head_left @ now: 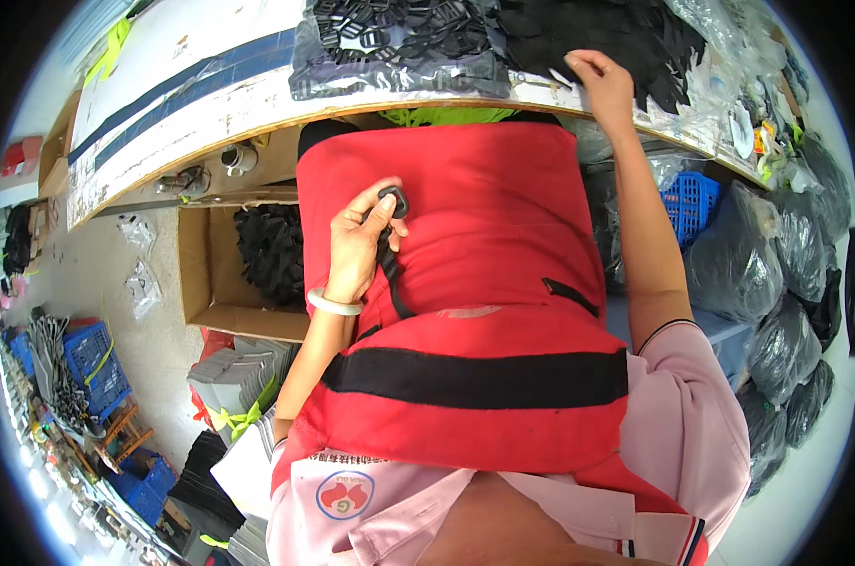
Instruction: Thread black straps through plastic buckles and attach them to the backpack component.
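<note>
Over the red apron (503, 198) on my lap, my left hand (355, 247) is closed around a black plastic buckle (392, 201), held between thumb and fingers. A black webbing strap (394, 283) hangs from below that hand across the apron. Stretched forward to the table, my right hand (605, 85) has thumb and fingertips pinched together at the edge of a heap of black strips (592, 33); what they hold, if anything, I cannot make out. Left of the heap, many loose black buckles (390, 33) lie on clear plastic.
The white worktable (201, 113) has a worn front edge. A cardboard box (201, 274) with black pieces stands below left, near stacked grey sheets (243, 377). On the right are a blue crate (691, 203) and several filled plastic bags (734, 250).
</note>
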Available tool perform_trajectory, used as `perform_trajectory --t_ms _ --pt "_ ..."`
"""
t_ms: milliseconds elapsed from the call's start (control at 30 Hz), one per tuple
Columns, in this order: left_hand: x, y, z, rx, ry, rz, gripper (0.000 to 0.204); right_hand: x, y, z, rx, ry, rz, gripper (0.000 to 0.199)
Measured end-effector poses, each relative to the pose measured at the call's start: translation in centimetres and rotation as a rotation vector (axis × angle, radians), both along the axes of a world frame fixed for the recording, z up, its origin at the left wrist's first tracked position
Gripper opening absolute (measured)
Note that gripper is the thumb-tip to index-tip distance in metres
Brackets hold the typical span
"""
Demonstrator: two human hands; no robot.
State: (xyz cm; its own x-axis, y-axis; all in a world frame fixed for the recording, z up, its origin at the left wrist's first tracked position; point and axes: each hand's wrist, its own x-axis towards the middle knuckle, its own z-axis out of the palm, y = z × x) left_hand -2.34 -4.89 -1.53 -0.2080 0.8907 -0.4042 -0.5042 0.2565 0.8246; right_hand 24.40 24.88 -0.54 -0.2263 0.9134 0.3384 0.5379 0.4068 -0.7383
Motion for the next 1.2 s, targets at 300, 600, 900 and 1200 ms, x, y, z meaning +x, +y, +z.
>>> perform_trajectory --t_ms 300,600,900,1200 --pt "-0.6 0.4 1.1 0.073 -0.355 0.077 0.026 2.0 4.3 0.9 0.420 0.072 -0.233 0.022" --pt "-0.8 0.8 -0.3 -0.008 -0.221 0.092 0.022 -6.9 -5.8 7.2 0.332 0.284 0.038 0.018" --pt "-0.3 1.4 0.3 -0.029 -0.223 0.078 0.020 -11.4 -18.7 3.2 -1.058 0.230 0.612 0.020" --pt "-1.3 0.8 0.7 -0.063 -0.475 0.126 0.027 -11.7 -17.9 1.7 -0.970 0.251 0.469 0.019"
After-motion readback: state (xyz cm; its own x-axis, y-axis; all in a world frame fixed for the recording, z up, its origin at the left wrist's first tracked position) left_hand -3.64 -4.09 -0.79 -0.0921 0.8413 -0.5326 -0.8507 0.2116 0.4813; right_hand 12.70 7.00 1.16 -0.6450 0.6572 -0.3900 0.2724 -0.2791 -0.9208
